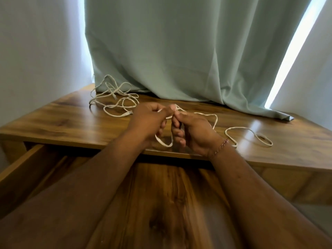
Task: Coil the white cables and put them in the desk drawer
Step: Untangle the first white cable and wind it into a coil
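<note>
Coiling is under way on the near white cable (214,121), and both hands have it. The left hand (149,121) has thumb and fingers curled, pinching a strand at the top; the right hand (192,133) meets it fingertip to fingertip, fingers curled round the same cable. Below the fingers hangs one small loop (164,141), sagging between the two palms, just above the front edge of the desk (71,123). Beyond the right fingers the slack trails off rightward across the wood, ending in a loose curl well away from the hands.

To do this well, I'd say keep the left pinch fixed as the anchor and let the right hand feed even loops into it, drawing in the slack without twisting; uneven loops would likely spring apart.

Ahead of the left fingers lies the second white cable (115,99), an untouched tangle beside the curtain (179,51). Under both forearms the desk drawer (161,194) stands open, ready to receive.

No brand, label or writing can be read anywhere.
</note>
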The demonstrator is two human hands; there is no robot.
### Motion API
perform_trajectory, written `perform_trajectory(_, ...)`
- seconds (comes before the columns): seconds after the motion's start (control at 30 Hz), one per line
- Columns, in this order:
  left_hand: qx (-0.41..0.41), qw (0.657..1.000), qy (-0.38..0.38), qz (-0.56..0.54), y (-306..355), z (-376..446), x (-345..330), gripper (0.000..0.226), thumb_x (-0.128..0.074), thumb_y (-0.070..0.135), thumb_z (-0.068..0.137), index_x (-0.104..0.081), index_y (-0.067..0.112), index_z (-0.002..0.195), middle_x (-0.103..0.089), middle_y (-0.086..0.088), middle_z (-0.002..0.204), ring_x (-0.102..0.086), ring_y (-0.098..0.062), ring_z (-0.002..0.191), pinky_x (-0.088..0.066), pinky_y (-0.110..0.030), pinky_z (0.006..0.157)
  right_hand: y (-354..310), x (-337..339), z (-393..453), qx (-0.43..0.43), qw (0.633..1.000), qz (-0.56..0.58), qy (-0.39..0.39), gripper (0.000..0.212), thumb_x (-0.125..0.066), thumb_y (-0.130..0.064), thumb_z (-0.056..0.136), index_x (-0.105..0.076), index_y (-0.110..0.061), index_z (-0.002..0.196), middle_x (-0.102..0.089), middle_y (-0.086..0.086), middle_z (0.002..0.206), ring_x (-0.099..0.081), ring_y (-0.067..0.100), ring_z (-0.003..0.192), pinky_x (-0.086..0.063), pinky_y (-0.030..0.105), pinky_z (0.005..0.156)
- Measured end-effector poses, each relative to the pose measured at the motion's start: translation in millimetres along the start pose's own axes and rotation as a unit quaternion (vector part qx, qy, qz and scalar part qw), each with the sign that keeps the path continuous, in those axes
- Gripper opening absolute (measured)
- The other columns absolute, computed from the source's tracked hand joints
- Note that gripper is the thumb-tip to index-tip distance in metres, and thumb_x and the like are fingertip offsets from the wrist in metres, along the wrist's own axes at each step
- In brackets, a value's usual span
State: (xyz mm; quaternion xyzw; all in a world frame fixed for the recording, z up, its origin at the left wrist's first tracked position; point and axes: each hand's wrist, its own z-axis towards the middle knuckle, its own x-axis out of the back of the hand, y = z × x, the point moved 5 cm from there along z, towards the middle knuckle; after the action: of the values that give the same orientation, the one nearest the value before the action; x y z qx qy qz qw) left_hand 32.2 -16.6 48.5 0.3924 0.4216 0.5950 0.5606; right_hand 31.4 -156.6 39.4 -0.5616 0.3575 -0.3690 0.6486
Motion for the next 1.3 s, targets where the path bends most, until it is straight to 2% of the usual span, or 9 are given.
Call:
perform_trajectory(0.1, 0.111, 0.966, -0.045, -0.229, -3, -14, -16, 0.028, -0.065, 0.028, 0.1, -0.067, 0.004, 0.087, -0.057, -0.006, 0.054, -0.053, -0.017, 0.042, -0.049, -0.026, 0.05, -2, -3, 0, 0.03, 0.999, 0.026, 0.016, 0.039, -0.037, -0.025, 0.111, -0.051, -0.009, 0.078, -0.056, 0.005, 0.062, -0.033, 0.008, 0.044, -0.025, 0.019, 0.038)
perform_trajectory(0.17, 0.124, 0.96, -0.061, -0.243, -4, -17, -19, 0.024, -0.061, 0.028, 0.102, -0.067, 0.009, 0.09, -0.051, -0.004, 0.053, -0.05, -0.016, 0.041, -0.047, -0.024, 0.047, -5, 6, -1, 0.042, 0.997, 0.031, 0.059, 0.041, -0.038, -0.028, 0.111, -0.051, -0.012, 0.076, -0.044, 0.003, 0.056, -0.029, 0.01, 0.041, -0.022, 0.02, 0.041)
perform_trajectory(0.37, 0.099, 0.982, -0.069, -0.146, -7, -12, -9, 0.024, -0.055, 0.025, 0.106, -0.071, 0.008, 0.099, -0.04, -0.001, 0.056, -0.034, -0.012, 0.043, -0.034, -0.026, 0.05, -10, 26, -5, 0.075, 0.988, 0.055, 0.122, 0.042, -0.044, -0.03, 0.108, -0.06, -0.016, 0.072, -0.034, -0.001, 0.053, -0.027, 0.012, 0.04, -0.017, 0.027, 0.046)
perform_trajectory(0.63, -0.037, 0.996, -0.081, 0.029, -9, -9, -5, 0.024, -0.056, 0.023, 0.106, -0.073, 0.016, 0.092, -0.047, -0.009, 0.055, -0.04, -0.016, 0.04, -0.04, -0.026, 0.042, -2, 0, -3, -0.011, 0.993, 0.117, -0.026, 0.052, -0.046, -0.044, 0.104, -0.052, -0.011, 0.064, -0.046, 0.005, 0.052, -0.03, 0.009, 0.032, -0.016, 0.021, 0.041)
perform_trajectory(0.8, -0.11, 0.978, -0.069, 0.162, -5, -16, -8, 0.044, -0.057, 0.009, 0.1, -0.075, 0.041, 0.074, -0.074, 0.01, 0.073, -0.071, -0.01, 0.072, -0.056, -0.032, 0.069, -4, -16, -5, 0.013, 0.982, 0.14, -0.128, 0.038, -0.045, -0.032, 0.104, -0.064, -0.004, 0.088, -0.062, 0.012, 0.068, -0.038, 0.004, 0.033, -0.021, 0.018, 0.038)
perform_trajectory(0.93, -0.041, 0.986, -0.087, 0.133, -6, -18, -19, 0.038, -0.049, 0.005, 0.102, -0.074, 0.031, 0.091, -0.069, 0.006, 0.067, -0.062, -0.01, 0.054, -0.05, -0.027, 0.049, -12, -12, -3, 0.108, 0.967, 0.23, -0.011, 0.026, -0.041, -0.014, 0.105, -0.062, -0.003, 0.115, -0.064, 0.01, 0.086, -0.053, 0.01, 0.048, -0.038, 0.019, 0.039)
perform_trajectory(1.07, 0.03, 0.993, -0.087, 0.07, -10, -20, -25, 0.033, -0.047, 0.008, 0.102, -0.069, 0.015, 0.078, -0.057, -0.009, 0.057, -0.054, -0.018, 0.052, -0.05, -0.027, 0.052, -17, -12, -7, 0.137, 0.952, 0.268, 0.052, 0.037, -0.041, -0.023, 0.109, -0.062, 0.0, 0.128, -0.074, 0.014, 0.101, -0.073, 0.016, 0.076, -0.054, 0.021, 0.052)
perform_trajectory(1.2, 0.005, 0.996, -0.067, 0.054, -5, -20, -19, 0.044, -0.043, 0.002, 0.103, -0.057, 0.01, 0.062, -0.048, -0.012, 0.046, -0.046, -0.021, 0.038, -0.047, -0.021, 0.047, -27, -22, -6, 0.161, 0.938, 0.299, 0.066, 0.043, -0.04, -0.025, 0.11, -0.055, 0.005, 0.136, -0.072, 0.023, 0.121, -0.074, 0.03, 0.108, -0.064, 0.031, 0.073)
perform_trajectory(1.3, -0.024, 0.994, -0.102, 0.04, -4, -20, -17, 0.036, -0.048, 0.018, 0.109, -0.062, 0.011, 0.077, -0.047, -0.005, 0.047, -0.041, -0.013, 0.035, -0.053, -0.026, 0.049, -26, -21, -5, 0.177, 0.924, 0.323, 0.103, 0.038, -0.041, -0.016, 0.11, -0.052, 0.008, 0.137, -0.068, 0.028, 0.127, -0.069, 0.036, 0.118, -0.061, 0.038, 0.093)
